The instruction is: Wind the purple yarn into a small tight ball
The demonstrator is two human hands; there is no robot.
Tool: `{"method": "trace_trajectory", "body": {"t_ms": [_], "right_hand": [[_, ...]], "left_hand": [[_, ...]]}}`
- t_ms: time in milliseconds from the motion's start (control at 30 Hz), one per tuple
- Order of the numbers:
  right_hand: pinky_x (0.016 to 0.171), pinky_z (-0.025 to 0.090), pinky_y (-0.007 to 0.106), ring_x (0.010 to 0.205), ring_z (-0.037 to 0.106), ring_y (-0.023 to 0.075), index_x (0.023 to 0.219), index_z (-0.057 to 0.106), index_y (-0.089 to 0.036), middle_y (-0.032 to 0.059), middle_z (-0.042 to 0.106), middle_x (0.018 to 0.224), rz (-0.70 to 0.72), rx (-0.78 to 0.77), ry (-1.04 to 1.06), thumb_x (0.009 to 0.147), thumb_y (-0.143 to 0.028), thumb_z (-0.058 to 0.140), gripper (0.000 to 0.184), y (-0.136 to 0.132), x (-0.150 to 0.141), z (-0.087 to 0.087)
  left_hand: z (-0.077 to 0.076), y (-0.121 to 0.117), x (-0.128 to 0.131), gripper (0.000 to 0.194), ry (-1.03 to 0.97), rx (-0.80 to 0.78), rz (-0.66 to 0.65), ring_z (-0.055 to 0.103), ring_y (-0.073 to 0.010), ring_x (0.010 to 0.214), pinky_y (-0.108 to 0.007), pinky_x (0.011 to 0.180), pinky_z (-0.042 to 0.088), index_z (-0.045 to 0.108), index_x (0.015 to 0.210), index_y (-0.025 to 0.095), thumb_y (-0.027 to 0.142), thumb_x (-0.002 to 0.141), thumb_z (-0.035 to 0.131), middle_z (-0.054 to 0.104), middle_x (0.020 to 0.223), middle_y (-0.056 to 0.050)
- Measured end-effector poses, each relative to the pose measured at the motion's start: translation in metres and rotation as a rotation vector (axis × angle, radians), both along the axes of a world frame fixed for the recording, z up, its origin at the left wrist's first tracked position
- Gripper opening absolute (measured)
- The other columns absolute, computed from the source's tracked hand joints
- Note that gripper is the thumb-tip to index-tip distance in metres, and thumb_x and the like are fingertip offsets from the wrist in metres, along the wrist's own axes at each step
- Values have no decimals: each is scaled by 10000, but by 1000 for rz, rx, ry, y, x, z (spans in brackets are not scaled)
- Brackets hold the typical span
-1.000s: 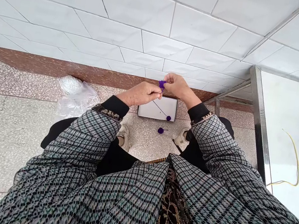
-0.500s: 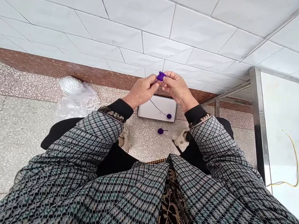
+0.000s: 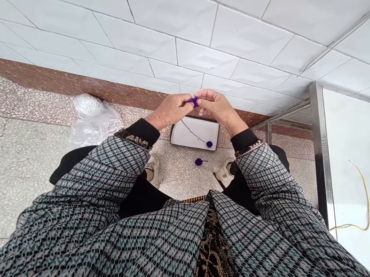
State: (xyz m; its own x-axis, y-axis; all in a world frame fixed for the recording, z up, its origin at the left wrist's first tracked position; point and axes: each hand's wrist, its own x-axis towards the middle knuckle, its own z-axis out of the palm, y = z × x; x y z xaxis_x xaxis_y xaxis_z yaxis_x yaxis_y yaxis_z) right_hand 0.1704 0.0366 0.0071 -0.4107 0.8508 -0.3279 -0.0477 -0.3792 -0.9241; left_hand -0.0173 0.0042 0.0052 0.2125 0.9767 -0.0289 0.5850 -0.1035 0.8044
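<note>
Both my hands meet in front of me above the floor. My left hand (image 3: pixel 170 109) and my right hand (image 3: pixel 216 107) pinch a small purple yarn piece (image 3: pixel 194 101) between their fingertips. A thin dark thread (image 3: pixel 191 131) hangs from it down to a white tray (image 3: pixel 180 136) on the floor, where a small purple ball (image 3: pixel 209 143) lies. Another purple ball (image 3: pixel 198 161) rests on the floor just in front of the tray, between my shoes.
A crumpled clear plastic bag with white stuff (image 3: pixel 93 117) lies on the floor to the left. A metal-framed table (image 3: pixel 318 133) stands to the right with a yellow cord (image 3: pixel 367 199) on it. A white tiled wall (image 3: pixel 155 23) rises ahead.
My left hand rose to meet the right, and both now pinch the purple piece close together. The thread went from taut to slack.
</note>
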Motion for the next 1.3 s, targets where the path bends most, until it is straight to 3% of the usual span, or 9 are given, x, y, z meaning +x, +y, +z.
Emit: {"method": "trace_trajectory", "body": {"t_ms": [233,433,567,733,867,967,1067,1200,1300], "right_hand": [[580,570,143,563,614,76,886,647,-155,-38,673,657,22,-11,-93,994,80,701,264,-6,-3,8],[629,557,160,605,603,88,885,615,-178,-46,637,704,-171,44,51,1024,-35,780,259,3,-3,5],[598,509,177,581,578,103,855,592,-197,-54,614,670,-255,117,-75,1013,-1,747,296,9,-1,1],[515,418,166,542,548,86,748,680,-146,-46,646,609,39,149,-436,814,193,662,346,2,2,-1],[607,567,174,582,631,84,829,707,-123,-29,720,698,188,-9,-128,820,153,693,276,-5,6,6],[704,641,197,637,683,90,898,650,-154,-35,730,743,59,-47,115,887,66,763,248,-4,6,11],[752,643,183,690,699,86,920,600,-183,-48,705,765,-107,10,214,934,13,794,277,1,4,11],[590,522,154,586,589,80,841,594,-192,-72,631,669,-154,138,-72,915,77,736,312,6,3,0],[484,406,153,519,526,75,780,653,-165,-72,616,600,49,166,-342,820,165,711,337,4,4,-5]], "left_hand": [[-7,0,-5,272,-2,28,-88,429,-163,676,-311,677,328,478,718,229,234,971,577,469,653,35],[-22,-3,6,222,-139,48,-87,492,-186,675,-305,703,423,539,883,241,318,1079,469,544,712,13],[-28,-8,12,236,72,118,-294,603,-236,769,-346,782,479,488,816,253,311,1040,534,629,779,-45],[-23,-2,-3,208,186,228,-281,653,-279,857,-379,827,484,555,838,239,314,1031,537,698,887,-101],[-18,8,-15,193,96,223,-128,572,-242,792,-359,800,450,539,817,236,314,994,537,624,812,-57],[-18,8,-12,205,5,134,-95,530,-211,745,-328,754,435,530,800,233,315,988,523,567,748,-17],[-18,2,-3,214,-53,68,-225,562,-200,750,-312,771,461,610,823,212,334,980,531,620,766,-13],[-15,-5,2,235,-59,46,-413,660,-216,813,-321,834,511,689,824,197,331,964,557,725,836,-42],[-10,-2,-7,225,-42,99,-322,665,-219,824,-324,827,516,694,806,188,303,961,579,736,843,-52]]}}
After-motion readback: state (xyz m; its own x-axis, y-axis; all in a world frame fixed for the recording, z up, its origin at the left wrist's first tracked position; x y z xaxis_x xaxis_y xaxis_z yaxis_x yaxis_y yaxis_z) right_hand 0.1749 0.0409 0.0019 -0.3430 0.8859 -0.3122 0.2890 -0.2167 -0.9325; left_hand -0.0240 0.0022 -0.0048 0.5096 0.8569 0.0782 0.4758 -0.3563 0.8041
